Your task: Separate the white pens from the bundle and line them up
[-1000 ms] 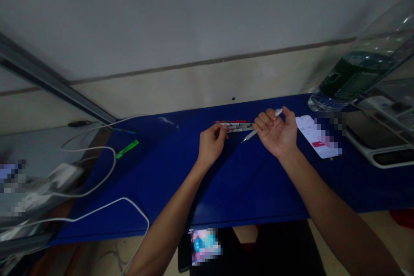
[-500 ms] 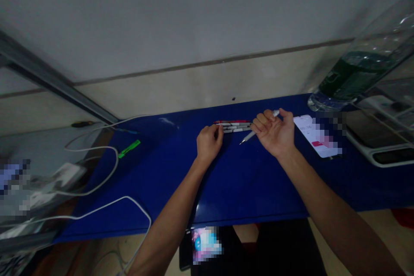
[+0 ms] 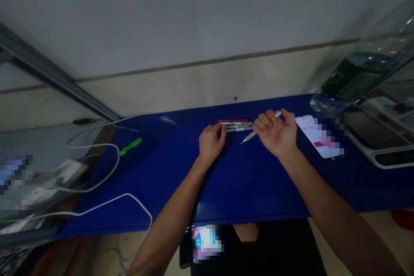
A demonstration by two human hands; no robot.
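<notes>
My right hand (image 3: 276,134) is turned palm up, its fingers curled round a white and grey pen (image 3: 248,137). The pen's pointed tip sticks out down to the left, and its white end shows by the thumb. Several white pens (image 3: 239,127) and a red pen (image 3: 233,120) lie side by side on the blue tabletop (image 3: 161,181) between my hands. My left hand (image 3: 211,142) is closed at the left ends of the white pens, thumb and fingers bent together; the fingertips are partly hidden.
At right are a lit phone (image 3: 312,131), a large clear bottle (image 3: 349,77) and a white-edged device (image 3: 381,142). A bright green cutter-like item (image 3: 131,146) lies at left near a white cable (image 3: 118,155). Another lit phone (image 3: 205,243) rests below the table edge.
The view has shifted slightly, so everything sits a little differently in the picture. Both hands keep nearly the same pose, and the pen stays in my right hand.
</notes>
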